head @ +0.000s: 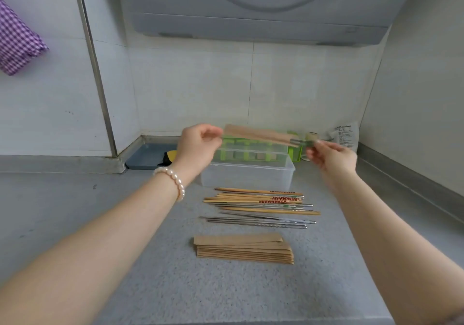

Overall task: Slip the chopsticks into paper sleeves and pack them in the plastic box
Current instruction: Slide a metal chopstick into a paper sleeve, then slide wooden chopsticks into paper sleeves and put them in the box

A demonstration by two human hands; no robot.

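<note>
A brown paper sleeve [256, 135] is held level in the air above the clear plastic box [247, 177]. My left hand [198, 146] pinches the sleeve's left end. Metal chopsticks [300, 142] stick out of its right end, and my right hand [331, 157] grips their ends. On the counter in front of the box lies a loose pile of wooden chopsticks [261, 199] and metal chopsticks [258, 221]. Nearer to me sits a stack of paper sleeves [243, 249].
A green and clear container [253, 152] stands behind the box. A blue tray [148, 157] lies in the back left corner and a printed packet [345, 135] leans at the back right. A range hood [261, 5] hangs overhead. Purple checked cloth [17, 40] hangs at left.
</note>
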